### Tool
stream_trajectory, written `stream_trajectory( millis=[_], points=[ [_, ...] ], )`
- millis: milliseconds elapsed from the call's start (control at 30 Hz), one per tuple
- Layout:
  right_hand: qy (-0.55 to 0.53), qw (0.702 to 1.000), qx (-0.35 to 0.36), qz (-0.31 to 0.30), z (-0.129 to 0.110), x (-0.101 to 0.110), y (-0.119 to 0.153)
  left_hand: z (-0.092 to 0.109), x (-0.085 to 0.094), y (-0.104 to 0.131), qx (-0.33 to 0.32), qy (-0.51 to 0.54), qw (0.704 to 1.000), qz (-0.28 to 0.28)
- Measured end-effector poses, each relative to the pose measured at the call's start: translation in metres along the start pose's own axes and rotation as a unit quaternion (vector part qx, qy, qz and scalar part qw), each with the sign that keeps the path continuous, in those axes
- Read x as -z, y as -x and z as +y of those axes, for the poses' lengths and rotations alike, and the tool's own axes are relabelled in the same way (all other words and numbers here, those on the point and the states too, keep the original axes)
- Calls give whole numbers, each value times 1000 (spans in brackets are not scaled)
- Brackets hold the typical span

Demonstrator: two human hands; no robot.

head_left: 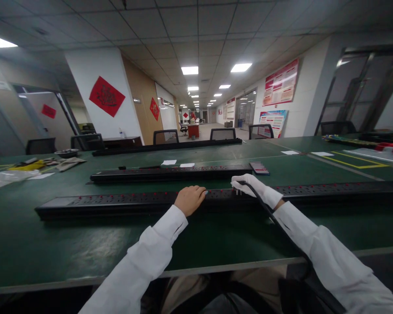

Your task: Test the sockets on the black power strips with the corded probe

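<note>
A long black power strip (pixel 111 203) with red dots along its top lies across the green table. My bare left hand (pixel 190 199) rests on the strip near its middle, fingers together over the top; whether they grip it is a little unclear. In a white glove, my right hand (pixel 250 188) is closed around a black plug whose metal prongs point down just above the strip's sockets. From it a thick black cable (pixel 271 213) runs down past my right forearm. Behind lies a shorter black power strip (pixel 170 173), with a phone (pixel 259 168) at its right end.
Another dark long bar (pixel 170 147) lies near the table's far edge. White paper slips (pixel 169 162) are behind the shorter strip. At the left are a bowl (pixel 67 153) and a yellow item (pixel 28 165); red and clear items (pixel 391 148) lie at the right.
</note>
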State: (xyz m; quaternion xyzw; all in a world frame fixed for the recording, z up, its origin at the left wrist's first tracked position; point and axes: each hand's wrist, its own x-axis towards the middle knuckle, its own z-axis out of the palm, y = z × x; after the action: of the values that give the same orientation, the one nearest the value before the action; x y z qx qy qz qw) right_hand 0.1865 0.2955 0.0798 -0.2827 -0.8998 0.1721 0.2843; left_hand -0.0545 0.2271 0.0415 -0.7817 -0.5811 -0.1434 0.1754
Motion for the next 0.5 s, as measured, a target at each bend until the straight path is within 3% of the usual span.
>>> stream_trajectory(
  millis=[67,200,233,300,400,500],
  points=[
    [-3,998,-4,67,0,1,3,1,-2,0,2,5,1000,2],
    [22,958,-13,286,-4,2,3,1,-3,0,8,17,1000,2],
    [40,956,-8,291,-6,-2,2,1,-3,0,10,20,1000,4],
    [116,972,5,204,-9,-13,0,0,-4,0,12,22,1000,7],
    [167,974,20,152,-14,-33,-5,0,-5,0,13,23,1000,10],
    [293,951,25,95,-17,-40,-12,0,-6,0,12,26,1000,10]
  ],
)
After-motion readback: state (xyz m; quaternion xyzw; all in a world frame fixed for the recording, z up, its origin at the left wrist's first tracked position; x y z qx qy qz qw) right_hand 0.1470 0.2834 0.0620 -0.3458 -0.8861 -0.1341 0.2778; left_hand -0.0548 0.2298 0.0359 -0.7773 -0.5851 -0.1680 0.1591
